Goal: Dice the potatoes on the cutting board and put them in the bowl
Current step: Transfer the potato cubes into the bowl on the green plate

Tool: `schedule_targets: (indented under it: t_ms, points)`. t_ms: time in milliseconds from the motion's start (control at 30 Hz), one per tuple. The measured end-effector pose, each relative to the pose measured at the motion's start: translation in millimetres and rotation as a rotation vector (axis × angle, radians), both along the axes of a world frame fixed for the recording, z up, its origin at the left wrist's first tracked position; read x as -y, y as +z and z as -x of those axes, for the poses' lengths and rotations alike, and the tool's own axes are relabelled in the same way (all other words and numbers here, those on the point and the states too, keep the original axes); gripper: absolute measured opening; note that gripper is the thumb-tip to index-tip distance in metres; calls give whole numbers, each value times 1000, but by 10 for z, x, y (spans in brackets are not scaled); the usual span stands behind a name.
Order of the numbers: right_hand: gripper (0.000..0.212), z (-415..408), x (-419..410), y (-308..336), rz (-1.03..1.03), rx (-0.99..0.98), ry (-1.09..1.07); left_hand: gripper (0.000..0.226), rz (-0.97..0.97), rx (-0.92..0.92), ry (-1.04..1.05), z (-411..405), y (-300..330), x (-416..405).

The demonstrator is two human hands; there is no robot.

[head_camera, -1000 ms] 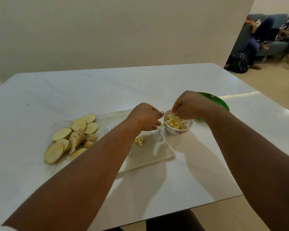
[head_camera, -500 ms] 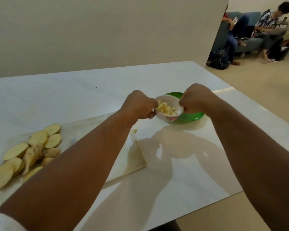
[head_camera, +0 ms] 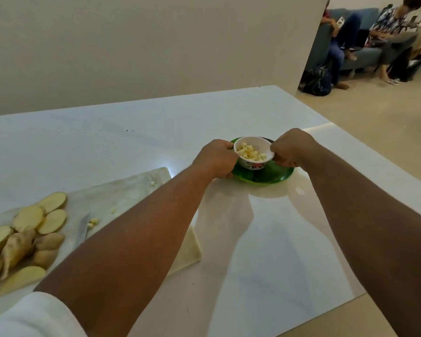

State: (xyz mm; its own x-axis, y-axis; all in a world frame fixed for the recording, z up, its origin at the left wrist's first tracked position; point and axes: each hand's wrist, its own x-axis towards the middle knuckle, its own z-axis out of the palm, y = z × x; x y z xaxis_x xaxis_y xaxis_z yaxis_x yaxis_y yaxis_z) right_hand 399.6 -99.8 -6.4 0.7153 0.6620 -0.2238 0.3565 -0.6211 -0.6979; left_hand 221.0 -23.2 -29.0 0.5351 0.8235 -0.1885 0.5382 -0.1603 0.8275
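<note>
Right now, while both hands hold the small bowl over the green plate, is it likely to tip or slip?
The bowl is probably light: small, only part-filled with potato dice. With left hand and right hand on opposite sides, tipping seems unlikely. Its glossy wall may be slippery on the green plate.

White sleeve [head_camera: 32,314], seemingly pushed up; bare forearms

One bowl [head_camera: 252,153] of potato cubes [head_camera: 250,152]. One green plate [head_camera: 265,176]. One cutting board [head_camera: 131,190]. One knife [head_camera: 82,228]. Roughly ten potato slices [head_camera: 27,235]. Few loose cubes [head_camera: 93,222] on board. Two hands.
</note>
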Motion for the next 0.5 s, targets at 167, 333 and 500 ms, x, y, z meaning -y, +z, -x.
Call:
schedule_targets:
  t_ms: [167, 333, 500]
  points:
    - [27, 182, 133, 13, 1, -211, -1, 31, -148, -143, -42, 172, 20, 42]
    - [23, 526, 369, 20, 32, -249, 80, 29, -108, -251, -103, 525, 64, 146]
    - [23, 834, 510, -17, 38, -246, 87, 26, 48, -189, -113, 891, 147, 350]
